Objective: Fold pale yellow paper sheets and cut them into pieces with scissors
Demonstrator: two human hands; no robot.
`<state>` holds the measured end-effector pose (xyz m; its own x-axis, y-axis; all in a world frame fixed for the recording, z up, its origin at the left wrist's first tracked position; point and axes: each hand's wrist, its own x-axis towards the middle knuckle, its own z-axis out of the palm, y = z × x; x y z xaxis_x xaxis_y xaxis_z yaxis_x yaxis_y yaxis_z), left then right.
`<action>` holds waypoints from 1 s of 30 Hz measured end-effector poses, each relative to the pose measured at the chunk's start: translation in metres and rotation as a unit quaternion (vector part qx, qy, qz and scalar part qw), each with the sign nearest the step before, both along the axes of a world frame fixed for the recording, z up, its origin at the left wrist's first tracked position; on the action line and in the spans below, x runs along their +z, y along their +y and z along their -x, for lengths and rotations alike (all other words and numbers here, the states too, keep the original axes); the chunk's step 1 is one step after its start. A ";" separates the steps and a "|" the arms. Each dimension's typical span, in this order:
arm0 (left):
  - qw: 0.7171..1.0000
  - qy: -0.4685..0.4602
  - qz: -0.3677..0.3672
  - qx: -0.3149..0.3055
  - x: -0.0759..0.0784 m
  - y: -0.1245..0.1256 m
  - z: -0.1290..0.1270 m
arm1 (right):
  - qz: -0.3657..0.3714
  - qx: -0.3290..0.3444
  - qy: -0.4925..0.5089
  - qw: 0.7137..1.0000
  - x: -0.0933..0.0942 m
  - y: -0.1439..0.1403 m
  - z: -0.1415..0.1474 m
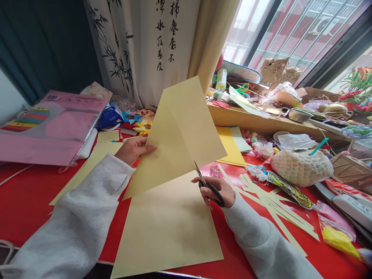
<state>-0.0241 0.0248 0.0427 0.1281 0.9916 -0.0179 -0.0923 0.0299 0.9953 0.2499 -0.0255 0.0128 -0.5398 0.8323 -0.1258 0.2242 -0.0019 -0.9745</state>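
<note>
Red cloth covers the cluttered table (26, 201) under both hands. Left hand (132, 149) pinches the raised, folded part of a pale yellow sheet (174, 155), keeping it taut and clear of the blades. Right hand (216, 192), closed through black-handled scissors (207, 185), meets the sheet's right edge at the fold. Cut yellow strips (270, 201) lie just right of that hand.
</note>
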 end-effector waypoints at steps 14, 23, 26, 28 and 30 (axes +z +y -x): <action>1.000 0.002 0.003 -0.004 0.000 -0.002 0.000 | 0.014 0.005 -0.004 1.000 -0.002 -0.001 0.000; 1.000 0.009 -0.004 -0.005 0.000 -0.001 0.000 | 0.010 0.013 0.027 1.000 -0.002 -0.002 0.003; 1.000 0.006 -0.008 -0.006 0.000 -0.001 0.001 | 0.016 0.015 0.032 0.999 -0.003 -0.002 0.002; 1.000 0.009 -0.011 -0.003 -0.001 -0.001 0.001 | 0.020 0.016 0.034 0.999 -0.004 -0.002 0.002; 1.000 0.014 -0.014 0.007 0.000 -0.001 0.001 | 0.021 0.017 0.036 0.999 -0.004 -0.002 0.001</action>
<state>-0.0249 0.0237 0.0424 0.1137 0.9935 0.0070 -0.0645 0.0003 0.9979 0.2487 -0.0273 0.0084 -0.5762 0.8083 -0.1210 0.1544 -0.0378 -0.9873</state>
